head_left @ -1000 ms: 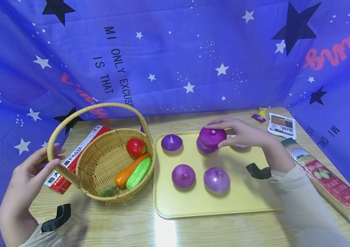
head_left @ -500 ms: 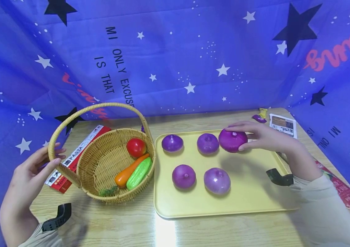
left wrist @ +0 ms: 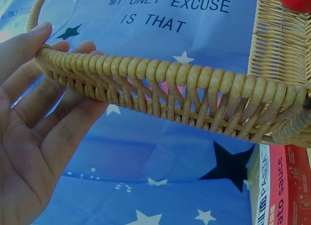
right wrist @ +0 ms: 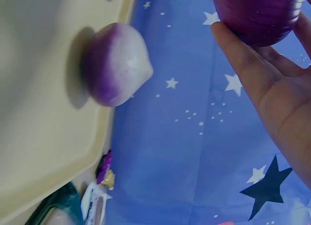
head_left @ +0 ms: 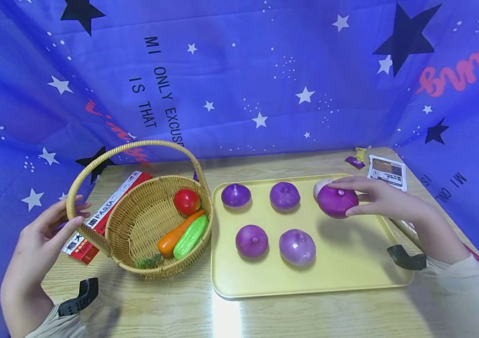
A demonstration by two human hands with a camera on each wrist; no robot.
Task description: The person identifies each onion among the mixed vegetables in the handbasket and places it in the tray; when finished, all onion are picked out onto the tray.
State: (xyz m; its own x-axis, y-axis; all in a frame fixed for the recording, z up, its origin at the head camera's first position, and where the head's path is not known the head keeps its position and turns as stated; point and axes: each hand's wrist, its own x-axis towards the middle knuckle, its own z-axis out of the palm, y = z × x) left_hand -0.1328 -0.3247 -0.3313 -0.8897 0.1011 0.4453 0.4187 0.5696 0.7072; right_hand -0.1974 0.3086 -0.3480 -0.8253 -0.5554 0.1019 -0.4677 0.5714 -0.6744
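We hold a round purple onion [head_left: 337, 201] in our right hand [head_left: 381, 199], thumb under its near side and fingers curled over its top, so the grip is pinching it from the right. It hangs just above the far right part of the flat yellow plastic tray [head_left: 349, 277], directly in front of a paler purple-and-white onion [head_left: 320, 187] that sits at the tray's far right corner; in the right wrist view that pale onion [right wrist: 116, 64] lies on the tray close beside the held one. The bare stretch of tray lies near and slightly right of the grip, beside the two near onions [head_left: 275, 243]. Our left hand [head_left: 38, 244] is well apart on the left, fingers straight and spread against the arched handle of the woven wicker basket [head_left: 108, 162], touching it without wrapping it.
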